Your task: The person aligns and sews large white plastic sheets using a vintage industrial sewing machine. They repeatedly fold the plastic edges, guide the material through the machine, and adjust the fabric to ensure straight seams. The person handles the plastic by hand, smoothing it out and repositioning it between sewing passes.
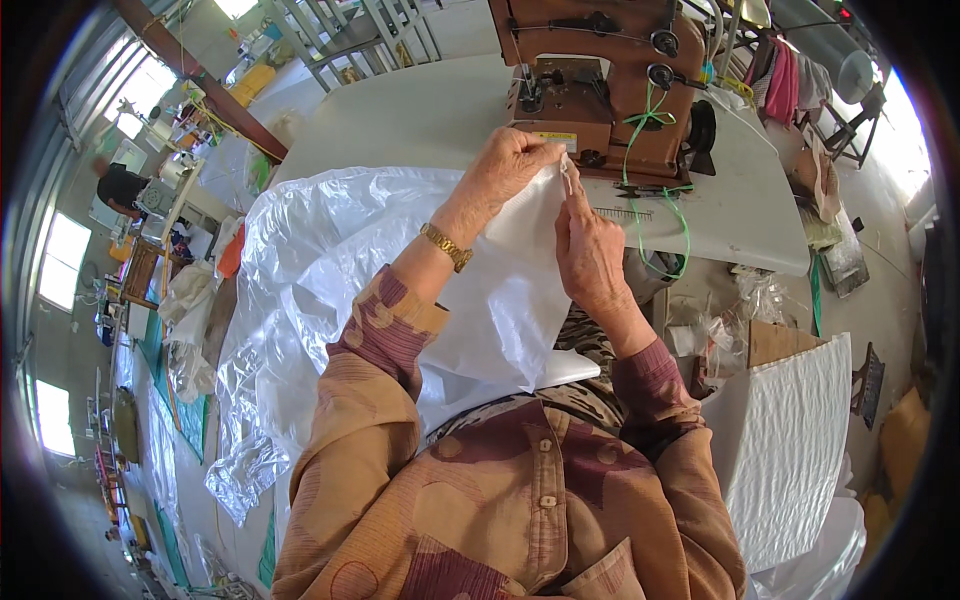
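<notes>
My left hand (505, 165) and my right hand (590, 250) both pinch the top edge of a white woven sack (520, 290) with a clear plastic liner (320, 260), just in front of a brown industrial sewing machine (600, 85). The left hand wears a gold wristwatch (446, 246) and grips the sack's edge from the left. My right hand holds the edge from the right, fingers pointing up toward the machine's needle area. The sack drapes down over my lap and the liner spreads out to the left.
The machine stands on a white table (420, 110), with green thread (650, 120) hanging from it. A stack of white sacks (790, 440) lies at my right. Crumpled clear plastic (245, 470) trails left. Another person (120, 185) stands far left by cluttered shelves.
</notes>
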The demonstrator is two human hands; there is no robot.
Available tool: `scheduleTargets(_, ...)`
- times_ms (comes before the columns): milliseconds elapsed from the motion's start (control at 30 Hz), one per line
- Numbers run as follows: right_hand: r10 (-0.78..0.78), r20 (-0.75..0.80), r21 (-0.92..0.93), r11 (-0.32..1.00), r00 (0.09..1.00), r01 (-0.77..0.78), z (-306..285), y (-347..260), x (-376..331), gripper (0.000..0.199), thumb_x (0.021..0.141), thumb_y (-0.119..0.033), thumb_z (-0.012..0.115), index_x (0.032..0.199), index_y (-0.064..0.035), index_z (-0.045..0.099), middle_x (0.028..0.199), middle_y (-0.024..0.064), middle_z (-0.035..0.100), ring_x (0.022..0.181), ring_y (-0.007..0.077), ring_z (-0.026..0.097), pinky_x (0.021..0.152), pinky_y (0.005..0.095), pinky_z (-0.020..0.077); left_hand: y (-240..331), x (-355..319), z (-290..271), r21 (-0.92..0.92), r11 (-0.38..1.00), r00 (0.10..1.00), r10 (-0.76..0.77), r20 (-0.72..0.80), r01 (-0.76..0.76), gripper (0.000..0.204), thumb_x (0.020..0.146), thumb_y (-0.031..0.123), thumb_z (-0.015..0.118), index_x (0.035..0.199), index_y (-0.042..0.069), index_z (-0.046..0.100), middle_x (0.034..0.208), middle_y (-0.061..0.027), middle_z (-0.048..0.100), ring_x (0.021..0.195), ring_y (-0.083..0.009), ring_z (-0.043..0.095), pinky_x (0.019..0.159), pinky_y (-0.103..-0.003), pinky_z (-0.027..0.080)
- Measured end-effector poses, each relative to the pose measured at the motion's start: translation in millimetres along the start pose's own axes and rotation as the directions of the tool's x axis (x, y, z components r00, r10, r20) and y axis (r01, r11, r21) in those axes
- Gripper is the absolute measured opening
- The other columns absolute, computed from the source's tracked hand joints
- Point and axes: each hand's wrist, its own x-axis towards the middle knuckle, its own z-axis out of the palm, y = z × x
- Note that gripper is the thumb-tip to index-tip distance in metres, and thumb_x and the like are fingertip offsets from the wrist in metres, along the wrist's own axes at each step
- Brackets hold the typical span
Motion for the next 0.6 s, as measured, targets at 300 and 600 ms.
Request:
scheduleTargets(300,-0.136,-0.147,-0.086,0.989,0.980,0.124,8,-4,-1,0.061,0.091,-0.006,0.055,0.146,0.0013,0.030,0.073,0.0148,0.063,0.063,0.0328,0.064,0.057,0.0429,0.0498,-4,4,-6,0.292,0.947,0.991,0.121,0.056,-0.132,0.043,0.093,0.036,0.065,0.073,-0.002,0.063,0.059,0.0017,0.040,0.058,-0.0089,0.037,0.052,-0.030,0.034)
scheduleTargets(600,0.007,0.035,-0.010,1.000,0.999,-0.007,15,19,-14,0.050,0.091,-0.017,0.060,0.134,0.0041,0.043,0.089,0.0156,0.068,0.076,0.0279,0.067,0.065,0.0350,0.0515,2,22,-24,0.484,0.828,0.942,0.335,-0.022,-0.283,0.036,0.095,0.026,0.061,0.077,-0.005,0.060,0.059,-0.0179,0.049,0.053,-0.0270,0.046,0.055,-0.041,0.040)
